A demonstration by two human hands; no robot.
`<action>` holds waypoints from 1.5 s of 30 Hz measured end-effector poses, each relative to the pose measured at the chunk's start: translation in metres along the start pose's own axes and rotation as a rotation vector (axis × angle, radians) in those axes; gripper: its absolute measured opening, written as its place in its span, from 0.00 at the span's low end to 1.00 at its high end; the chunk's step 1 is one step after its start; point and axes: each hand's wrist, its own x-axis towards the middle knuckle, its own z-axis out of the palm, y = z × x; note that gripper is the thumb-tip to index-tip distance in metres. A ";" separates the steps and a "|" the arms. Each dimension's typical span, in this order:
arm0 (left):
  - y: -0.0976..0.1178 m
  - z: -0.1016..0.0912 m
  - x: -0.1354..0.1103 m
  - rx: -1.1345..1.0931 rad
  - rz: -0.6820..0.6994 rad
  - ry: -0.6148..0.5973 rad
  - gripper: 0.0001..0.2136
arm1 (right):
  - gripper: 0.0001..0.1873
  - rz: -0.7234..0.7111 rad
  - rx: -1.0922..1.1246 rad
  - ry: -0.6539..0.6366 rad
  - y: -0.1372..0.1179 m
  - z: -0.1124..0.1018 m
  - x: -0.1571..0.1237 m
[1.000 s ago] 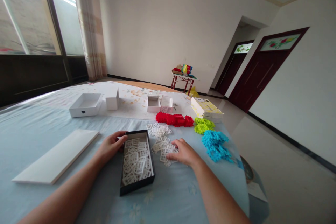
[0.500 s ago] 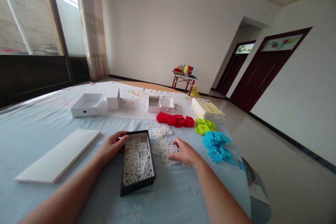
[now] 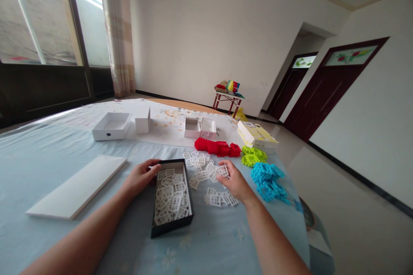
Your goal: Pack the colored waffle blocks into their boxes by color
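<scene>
A black-sided open box (image 3: 191, 197) lies on the blue tablecloth, filled with many small white plastic lattice pieces (image 3: 170, 200). My left hand (image 3: 142, 176) is closed on the box's far left edge, thumb over the rim. Right of the box, my right hand (image 3: 235, 184) pinches a white lattice piece (image 3: 223, 171) between thumb and fingers. It is just above the loose white pieces (image 3: 201, 176) spread on the cloth. A smaller row of white pieces (image 3: 221, 198) lies nearer me, below that hand.
Beyond the white pieces are piles of red pieces (image 3: 217, 148), green pieces (image 3: 253, 156) and blue pieces (image 3: 267, 180). A yellow-and-white box (image 3: 256, 135) stands behind them. White open boxes (image 3: 111, 126) sit further back. A flat white lid (image 3: 77, 187) lies at left.
My right hand has lifted slightly and moved away from me with a white lattice piece, leaving a separate row of pieces on the cloth. My left hand stays on the box.
</scene>
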 end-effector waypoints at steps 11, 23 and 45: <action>-0.004 0.000 0.000 0.017 0.027 0.028 0.19 | 0.23 -0.062 0.282 -0.112 -0.066 0.050 0.001; -0.008 -0.001 0.003 0.033 0.043 0.033 0.19 | 0.23 -0.070 0.258 -0.085 -0.058 0.055 0.006; 0.008 0.001 -0.002 0.018 -0.028 0.019 0.19 | 0.21 0.183 -0.556 -0.384 0.012 -0.032 -0.018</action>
